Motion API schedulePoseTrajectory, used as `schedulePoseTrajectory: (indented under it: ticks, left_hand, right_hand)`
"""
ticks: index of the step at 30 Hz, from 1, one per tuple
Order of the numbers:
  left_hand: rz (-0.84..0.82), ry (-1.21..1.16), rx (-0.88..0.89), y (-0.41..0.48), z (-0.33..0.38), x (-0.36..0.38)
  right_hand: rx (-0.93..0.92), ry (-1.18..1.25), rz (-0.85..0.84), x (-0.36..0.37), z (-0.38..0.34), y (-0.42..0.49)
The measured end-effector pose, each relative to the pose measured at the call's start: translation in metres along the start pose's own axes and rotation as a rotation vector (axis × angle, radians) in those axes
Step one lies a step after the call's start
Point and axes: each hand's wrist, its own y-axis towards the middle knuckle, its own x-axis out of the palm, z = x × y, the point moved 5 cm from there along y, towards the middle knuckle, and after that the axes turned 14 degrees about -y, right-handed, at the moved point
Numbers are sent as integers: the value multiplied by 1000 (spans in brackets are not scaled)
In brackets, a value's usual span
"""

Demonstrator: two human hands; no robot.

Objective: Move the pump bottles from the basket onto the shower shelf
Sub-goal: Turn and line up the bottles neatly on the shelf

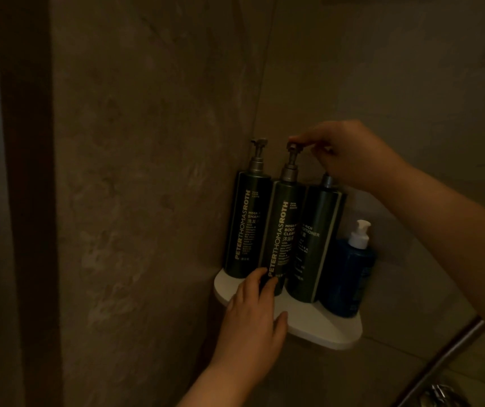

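We see a white corner shelf (317,324) fixed where two dim, stone-coloured shower walls (153,142) meet, and it carries four pump bottles standing upright. Three are tall and dark green with pale lettering: the shampoo bottle (245,224) stands at the shelf's left edge against the left wall, the body cleanser bottle (280,239) stands just beside it toward the front edge, and the conditioner bottle (313,245) touches the cleanser's right side. A shorter blue bottle (348,277) with a white pump stands at the right edge of the shelf, close to the right-hand wall and just beside the conditioner. We cannot tell how full any of them is, as the bottles are opaque and the light is low. Our right hand (349,155) reaches in from the right above the bottles, its fingertips pinched narrowly on the metal pump head of the body cleanser bottle while the palm hides the conditioner's pump. Our left hand (250,321) comes up from below, fingers loosely spread, the upper ones resting against the base of the body cleanser bottle and the thumb lying along the shelf's front edge. A metal bar (443,356) slants across the lower right corner.
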Motion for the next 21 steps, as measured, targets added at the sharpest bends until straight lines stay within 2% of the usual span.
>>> schedulePoseTrajectory:
  ticks: [7, 18, 21]
  left_hand:
    - [-65, 11, -20, 8, -2, 7]
    - [-55, 19, -51, 16, -5, 10]
    - [-56, 23, -55, 15, -6, 10]
  right_hand:
    - [-22, -124, -65, -4, 2, 9]
    - [0, -78, -144, -1, 3, 17]
    - [28, -12, -234, 0, 6, 16]
